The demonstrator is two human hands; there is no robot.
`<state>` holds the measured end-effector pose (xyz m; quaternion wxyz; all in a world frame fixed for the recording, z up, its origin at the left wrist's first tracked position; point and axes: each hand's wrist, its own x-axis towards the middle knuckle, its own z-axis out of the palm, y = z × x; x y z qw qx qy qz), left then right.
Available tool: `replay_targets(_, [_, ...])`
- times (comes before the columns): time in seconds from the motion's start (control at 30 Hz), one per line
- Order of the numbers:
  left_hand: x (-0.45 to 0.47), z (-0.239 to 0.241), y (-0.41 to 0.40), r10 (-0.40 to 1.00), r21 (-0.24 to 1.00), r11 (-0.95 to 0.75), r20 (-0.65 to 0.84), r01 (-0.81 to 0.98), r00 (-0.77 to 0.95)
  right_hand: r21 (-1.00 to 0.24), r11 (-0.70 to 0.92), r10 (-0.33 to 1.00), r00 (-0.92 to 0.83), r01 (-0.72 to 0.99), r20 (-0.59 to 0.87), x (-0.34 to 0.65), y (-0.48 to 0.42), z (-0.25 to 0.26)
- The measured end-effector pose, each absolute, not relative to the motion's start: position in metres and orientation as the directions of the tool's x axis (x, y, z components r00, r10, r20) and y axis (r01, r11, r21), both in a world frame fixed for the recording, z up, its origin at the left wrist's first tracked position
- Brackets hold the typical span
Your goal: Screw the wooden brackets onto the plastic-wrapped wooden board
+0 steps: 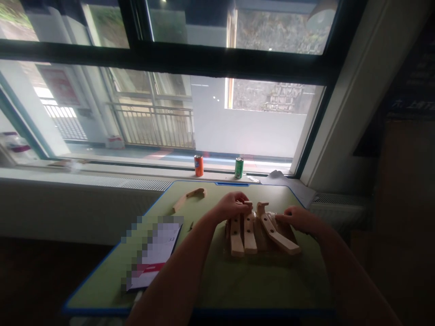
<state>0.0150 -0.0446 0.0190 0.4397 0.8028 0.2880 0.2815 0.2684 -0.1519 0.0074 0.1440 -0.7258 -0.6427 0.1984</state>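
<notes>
Several light wooden curved pieces (249, 233) lie side by side in the middle of a green table (238, 285), on what looks like a clear plastic wrap. My left hand (231, 204) is curled over the far ends of the left pieces, gripping them. To the right, my right hand (301, 218) rests with bent fingers on the wrap and on the slanted right piece (280, 237). One more curved wooden piece (188, 198) lies apart at the table's far left.
A paper sheet (154, 253) lies on the table's left side. On the window sill beyond stand an orange can (199, 165) and a green can (239, 168). A grey cloth (277, 176) lies at the sill's right. A large window fills the background.
</notes>
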Motion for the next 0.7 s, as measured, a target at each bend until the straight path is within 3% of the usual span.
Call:
replay_targets(0.13, [0.013, 0.022, -0.048, 0.684, 0.921, -0.359, 0.148, 0.153, 0.715, -0.516, -0.235, 0.942, 0.063, 0.824, -0.328, 0.271, -0.16, 0.007])
replay_targets(0.2, [0.011, 0.023, -0.048, 0.652, 0.939, -0.321, 0.126, 0.122, 0.748, -0.509, -0.224, 0.944, 0.056, 0.831, -0.324, 0.272, -0.162, 0.01])
replay_targets(0.27, [0.007, 0.024, -0.046, 0.609, 0.957, -0.274, 0.097, 0.094, 0.787, -0.478, -0.147, 0.981, 0.066, 0.866, -0.182, 0.27, -0.164, 0.016])
replay_targets(0.4, [-0.003, 0.023, -0.036, 0.524, 0.991, -0.129, 0.051, 0.02, 0.85, -0.397, 0.137, 0.961, -0.024, 0.908, 0.275, 0.254, -0.164, 0.026])
replay_targets(0.47, [-0.008, 0.021, -0.032, 0.48, 0.997, -0.065, 0.004, 0.032, 0.877, -0.387, 0.182, 0.934, -0.035, 0.904, 0.357, 0.244, -0.165, 0.028])
replay_targets(0.57, [-0.012, 0.017, -0.028, 0.414, 0.994, -0.051, -0.068, 0.098, 0.908, -0.447, 0.141, 0.971, -0.037, 0.883, 0.234, 0.236, -0.17, 0.029])
replay_targets(0.7, [-0.017, 0.012, -0.023, 0.335, 0.982, -0.058, -0.15, 0.179, 0.93, -0.593, 0.157, 0.977, -0.211, 0.79, -0.023, 0.241, -0.178, 0.029])
